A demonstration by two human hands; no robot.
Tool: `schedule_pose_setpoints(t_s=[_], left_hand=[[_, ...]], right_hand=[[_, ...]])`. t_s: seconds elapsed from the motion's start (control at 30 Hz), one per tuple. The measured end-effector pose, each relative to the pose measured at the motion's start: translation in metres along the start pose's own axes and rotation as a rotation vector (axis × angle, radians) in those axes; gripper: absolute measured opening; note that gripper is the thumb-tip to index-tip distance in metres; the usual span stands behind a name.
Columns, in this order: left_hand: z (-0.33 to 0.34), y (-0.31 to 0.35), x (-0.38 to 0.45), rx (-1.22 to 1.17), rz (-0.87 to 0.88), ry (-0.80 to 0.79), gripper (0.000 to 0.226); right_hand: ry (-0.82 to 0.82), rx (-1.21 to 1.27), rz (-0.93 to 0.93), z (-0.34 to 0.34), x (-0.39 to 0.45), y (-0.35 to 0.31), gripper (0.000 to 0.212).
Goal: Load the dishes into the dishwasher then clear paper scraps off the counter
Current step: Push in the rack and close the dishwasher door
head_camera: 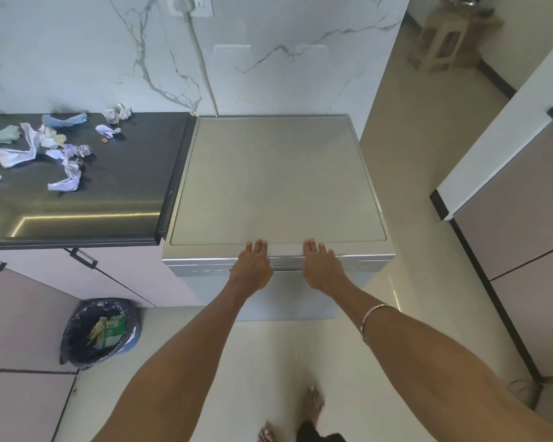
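A silver dishwasher (278,180) stands against the marble wall with its door closed. My left hand (253,266) and my right hand (320,266) lie side by side on its top front edge, over the control strip, fingers straight on the lid. Several crumpled and torn paper scraps (61,151) lie scattered on the dark counter (134,173) to the left of the dishwasher. No dishes are in view.
A bin (99,333) lined with a black bag, holding some waste, stands on the floor below the counter's cabinets. A power cord (201,65) runs down the wall behind the dishwasher. Cabinets (524,218) line the right side. My feet are on the pale tiled floor.
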State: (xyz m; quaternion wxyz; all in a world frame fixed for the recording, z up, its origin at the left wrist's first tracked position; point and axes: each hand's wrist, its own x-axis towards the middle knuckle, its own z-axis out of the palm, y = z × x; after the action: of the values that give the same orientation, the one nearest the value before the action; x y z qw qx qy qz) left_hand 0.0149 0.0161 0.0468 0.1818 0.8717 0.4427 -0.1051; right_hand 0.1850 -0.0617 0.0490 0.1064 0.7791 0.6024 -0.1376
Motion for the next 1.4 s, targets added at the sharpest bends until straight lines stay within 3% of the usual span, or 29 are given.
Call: schedule_pose_setpoints(t_s=[0.13, 0.23, 0.33, 0.7, 1.03, 1.4], left_hand=[[-0.011, -0.005, 0.003, 0.002, -0.012, 0.013, 0.050], [-0.026, -0.018, 0.012, -0.040, -0.084, 0.088, 0.039], [-0.032, -0.026, 0.015, -0.097, -0.115, 0.161, 0.042], [-0.047, -0.047, 0.021, -0.121, -0.204, 0.291, 0.046], [-0.068, -0.131, -0.001, -0.218, -0.363, 0.339, 0.049], [-0.091, -0.271, -0.036, -0.315, -0.477, 0.355, 0.051]], right_hand=[[0.037, -0.053, -0.022, -0.003, 0.003, -0.002, 0.070], [0.070, 0.040, -0.038, -0.019, 0.017, 0.000, 0.053], [0.144, 0.114, -0.037, -0.034, 0.033, 0.005, 0.047], [0.064, 0.098, -0.126, -0.067, 0.088, -0.007, 0.051], [0.017, 0.056, -0.274, -0.085, 0.128, -0.096, 0.057], [0.080, 0.066, -0.360, -0.105, 0.162, -0.250, 0.054]])
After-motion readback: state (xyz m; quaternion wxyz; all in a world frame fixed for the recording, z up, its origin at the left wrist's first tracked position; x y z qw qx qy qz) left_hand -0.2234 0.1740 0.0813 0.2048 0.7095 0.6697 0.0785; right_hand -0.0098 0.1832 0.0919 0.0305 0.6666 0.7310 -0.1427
